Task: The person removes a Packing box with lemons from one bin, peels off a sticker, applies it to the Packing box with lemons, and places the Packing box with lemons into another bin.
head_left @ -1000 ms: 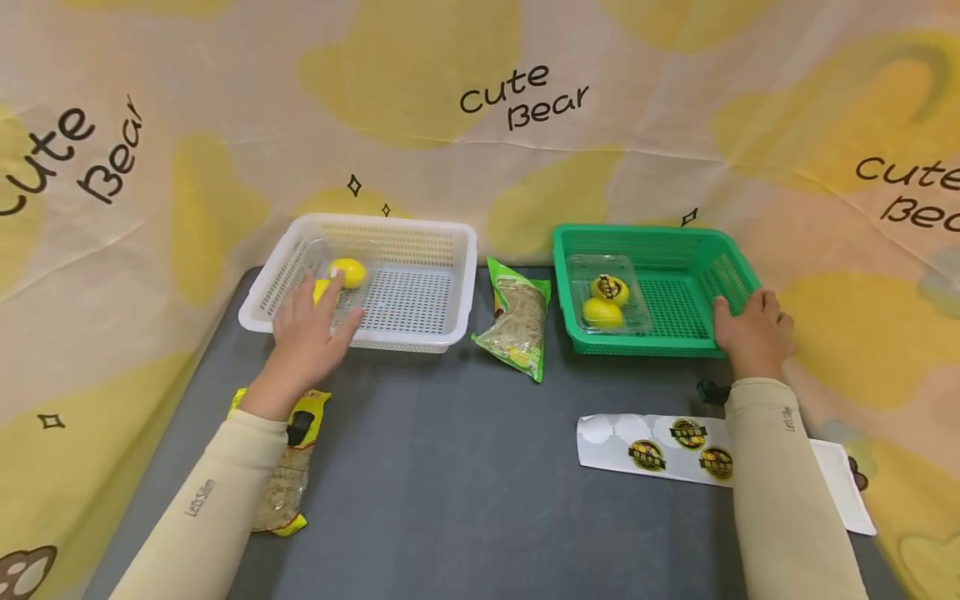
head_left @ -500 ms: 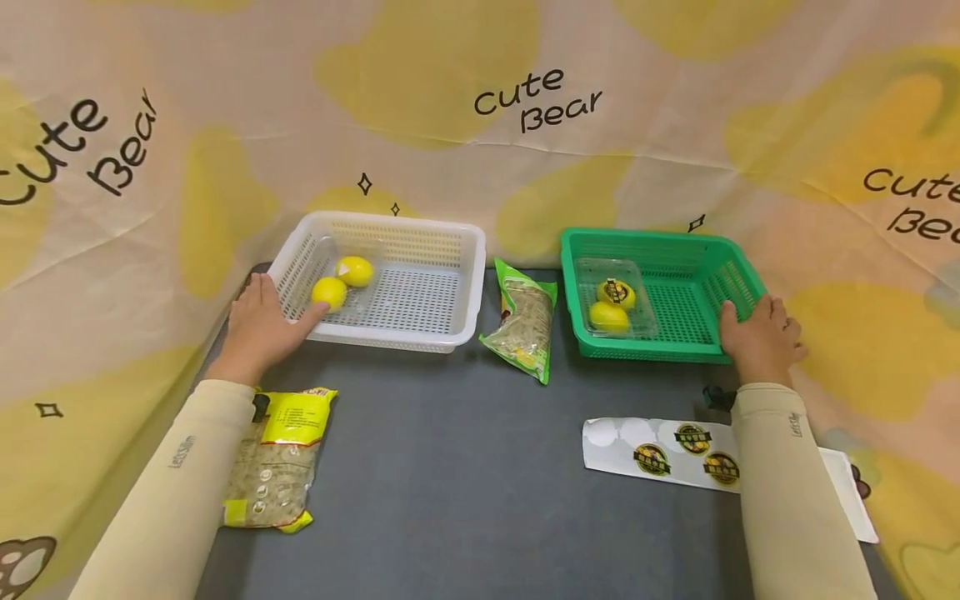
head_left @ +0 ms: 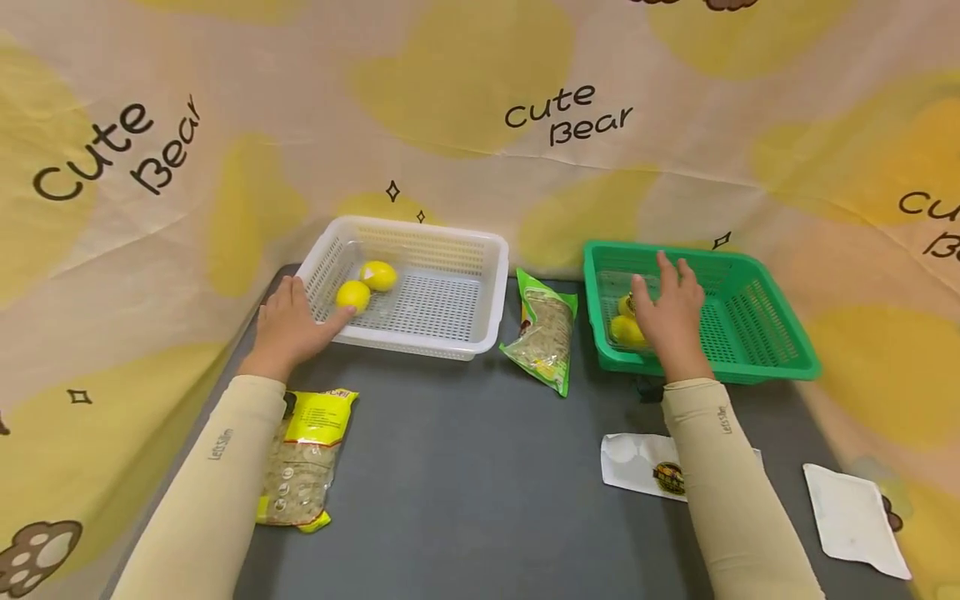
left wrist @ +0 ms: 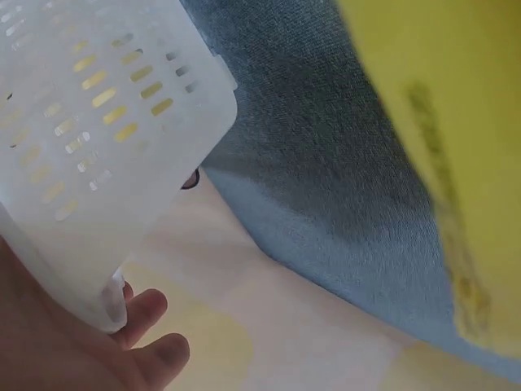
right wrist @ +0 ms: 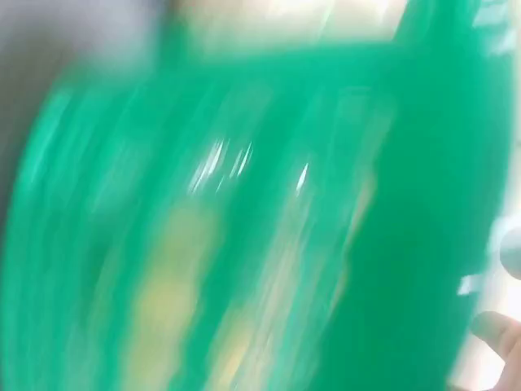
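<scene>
My left hand [head_left: 287, 332] grips the front left corner of the white basket [head_left: 412, 342]; in the left wrist view its fingers [left wrist: 146, 314] curl round the rim. Inside that basket, a clear container holds two lemons [head_left: 377, 276]. Over the front left part of the green basket [head_left: 780, 367] hovers my right hand [head_left: 672, 325], fingers spread and holding nothing. It partly hides two lemons [head_left: 626, 332] in another clear container. The right wrist view is blurred, with the green basket [right wrist: 407, 244] filling most of it.
Between the baskets lies a green-edged bag [head_left: 546, 333]. A yellow bag [head_left: 318, 442] is by my left forearm. My right sleeve partly covers a sticker sheet [head_left: 637, 467]; a white tray [head_left: 855, 517] lies at the right edge. Patterned cloth [head_left: 465, 183] hangs behind.
My left hand moved from above the lemons to the white basket's corner. My right hand left the green basket's right side and moved left over its container. The view shifted slightly.
</scene>
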`<state>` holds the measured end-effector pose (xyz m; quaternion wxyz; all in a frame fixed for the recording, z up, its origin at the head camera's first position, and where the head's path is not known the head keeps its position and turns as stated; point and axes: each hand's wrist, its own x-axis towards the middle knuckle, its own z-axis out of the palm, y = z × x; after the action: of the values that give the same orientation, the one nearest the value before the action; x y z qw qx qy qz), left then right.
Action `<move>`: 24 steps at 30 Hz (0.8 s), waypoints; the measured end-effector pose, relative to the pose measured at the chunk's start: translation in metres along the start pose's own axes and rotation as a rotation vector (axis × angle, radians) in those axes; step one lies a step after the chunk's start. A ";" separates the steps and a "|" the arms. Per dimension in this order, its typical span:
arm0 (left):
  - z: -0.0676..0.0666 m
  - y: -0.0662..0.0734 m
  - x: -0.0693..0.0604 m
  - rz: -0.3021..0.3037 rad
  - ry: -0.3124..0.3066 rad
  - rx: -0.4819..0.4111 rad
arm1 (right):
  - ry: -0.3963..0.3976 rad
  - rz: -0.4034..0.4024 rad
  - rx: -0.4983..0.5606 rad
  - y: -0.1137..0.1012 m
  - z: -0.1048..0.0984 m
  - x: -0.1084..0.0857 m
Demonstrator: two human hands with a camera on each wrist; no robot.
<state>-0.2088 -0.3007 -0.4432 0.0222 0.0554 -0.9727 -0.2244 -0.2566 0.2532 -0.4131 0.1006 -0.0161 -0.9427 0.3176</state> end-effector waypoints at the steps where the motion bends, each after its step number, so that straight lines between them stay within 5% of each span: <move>1: 0.001 0.001 0.000 -0.005 0.001 -0.005 | -0.011 -0.036 0.037 -0.015 0.007 0.000; 6: 0.007 0.005 -0.001 -0.017 -0.009 -0.015 | -0.083 -0.195 0.128 -0.081 0.048 0.002; 10: 0.006 0.008 -0.001 -0.015 -0.006 -0.024 | -0.150 -0.248 0.154 -0.127 0.076 0.004; 24: -0.003 0.001 0.003 -0.031 -0.001 -0.017 | -0.473 -0.136 0.302 -0.237 0.174 0.005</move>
<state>-0.2113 -0.3013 -0.4402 0.0187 0.0700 -0.9698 -0.2330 -0.2882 -0.0389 -0.4054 -0.0997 0.1366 -0.8809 0.4420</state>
